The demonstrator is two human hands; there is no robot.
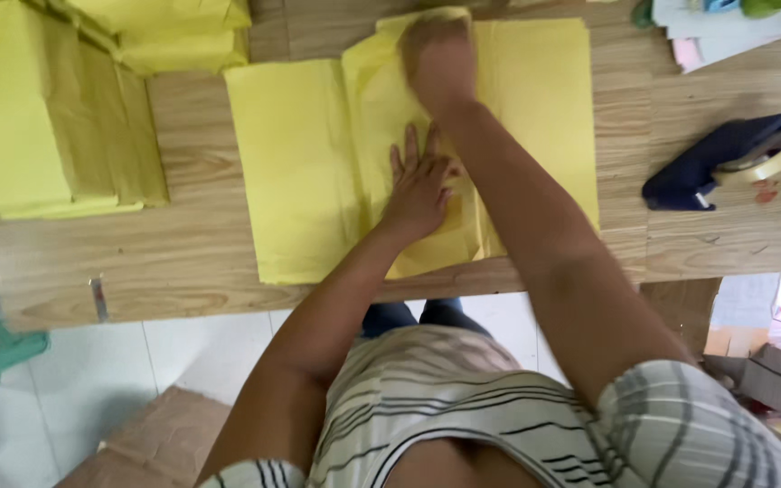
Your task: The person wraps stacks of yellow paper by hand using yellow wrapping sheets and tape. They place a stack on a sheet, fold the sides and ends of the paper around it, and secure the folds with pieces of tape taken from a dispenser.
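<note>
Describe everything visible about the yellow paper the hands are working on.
The yellow paper is thin, tissue-like sheet material lying flat on the wooden table, its near edge close to the table's front. A folded, creased layer lies over its middle. The left hand presses flat on that fold with fingers spread; the right hand, blurred, rests on its far edge.

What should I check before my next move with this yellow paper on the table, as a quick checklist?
1. Left hand flat on the yellow paper, fingers spread: ok.
2. Right hand on the paper's far edge: ok, though blurred, so its grip cannot be told.
3. Paper fully on the table: ok; the near edge sits close to the table's rim.
4. Fold lying flat: not ok; the layer by the left hand is rumpled.
5. Tape dispenser apart from the paper: ok.
6. Stack of yellow paper on the left, clear of the sheet: ok.
</note>
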